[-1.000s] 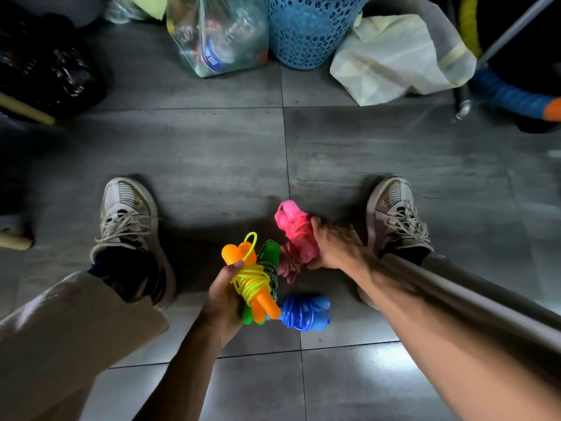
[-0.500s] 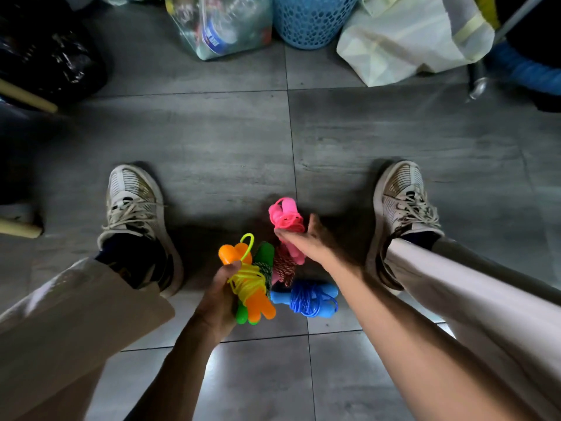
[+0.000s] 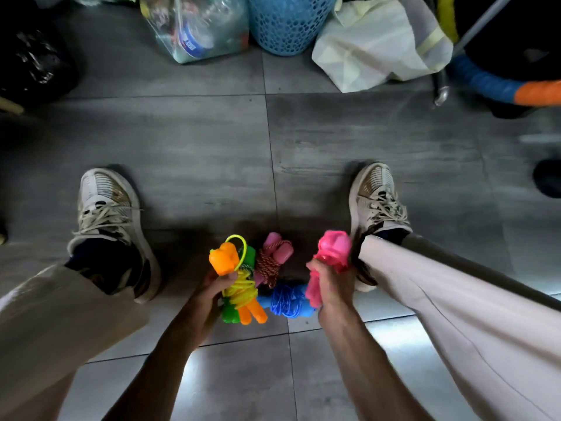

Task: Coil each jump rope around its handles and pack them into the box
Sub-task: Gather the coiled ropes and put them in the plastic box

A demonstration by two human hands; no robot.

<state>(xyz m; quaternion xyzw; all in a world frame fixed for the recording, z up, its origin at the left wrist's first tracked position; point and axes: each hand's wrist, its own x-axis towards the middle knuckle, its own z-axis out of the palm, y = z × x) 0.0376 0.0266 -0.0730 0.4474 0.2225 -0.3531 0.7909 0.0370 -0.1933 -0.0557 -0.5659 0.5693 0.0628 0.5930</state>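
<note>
Grey floor tiles (image 3: 194,153) run from a clutter of bags and a blue basket (image 3: 288,22) at twelve o'clock down to the person's two shoes, and all the ropes sit low in the view between the knees.

What has changed in the last second is the bright pink rope (image 3: 332,253). It was low beside the other bundles with the right hand (image 3: 329,287) only reaching onto it; now that hand has curled round its lower part and lifted it out toward three o'clock, up against the right trouser leg. It looks fully coiled, though blur hides the detail.

The left hand (image 3: 209,294) has barely moved. Its fingers are wrapped round two coiled ropes held together: the orange rope (image 3: 226,261) with yellow cord in front, and the green rope (image 3: 250,256) behind it.

Two more coiled bundles are gripped by neither hand: the dusty-pink rope (image 3: 274,259) with red-and-white cord at the centre, and the blue rope (image 3: 288,300) just toward six o'clock of it, between the two hands. Whether they lie on the floor or lean on the held ropes, I cannot tell.

So the coiling seems done, and the person appears to be gathering bundles for packing. No box shows anywhere in view, so the packing step is still ahead.
</note>
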